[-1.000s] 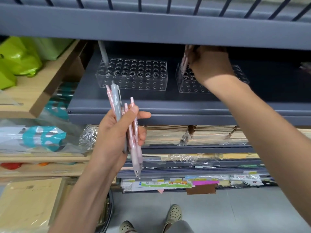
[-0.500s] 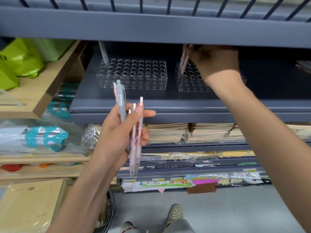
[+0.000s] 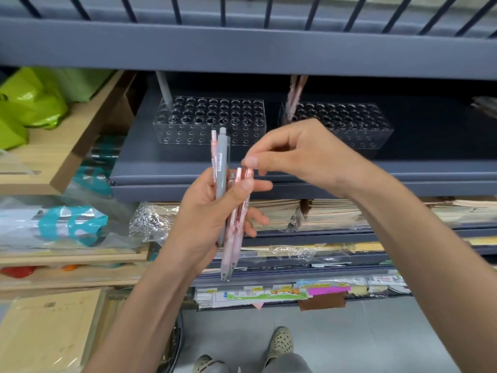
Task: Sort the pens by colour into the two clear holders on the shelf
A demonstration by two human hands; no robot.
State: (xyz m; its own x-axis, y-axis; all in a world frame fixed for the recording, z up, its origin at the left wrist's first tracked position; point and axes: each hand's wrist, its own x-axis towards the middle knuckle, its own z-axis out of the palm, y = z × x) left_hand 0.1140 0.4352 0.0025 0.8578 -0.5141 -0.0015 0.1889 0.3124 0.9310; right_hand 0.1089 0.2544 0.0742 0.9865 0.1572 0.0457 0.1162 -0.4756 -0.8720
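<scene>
Clamped in the left hand (image 3: 204, 219), a bundle of pens (image 3: 222, 157) stands upright before the shelf (image 3: 416, 175). Right hand (image 3: 304, 157) pinches a pink pen top (image 3: 248, 172). Left holder (image 3: 209, 125) carries one grey pen (image 3: 164, 90), right holder (image 3: 349, 127) pink pens (image 3: 294, 98).

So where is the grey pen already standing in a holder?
In the head view, the grey pen stands at the back-left corner of the left holder.
</scene>
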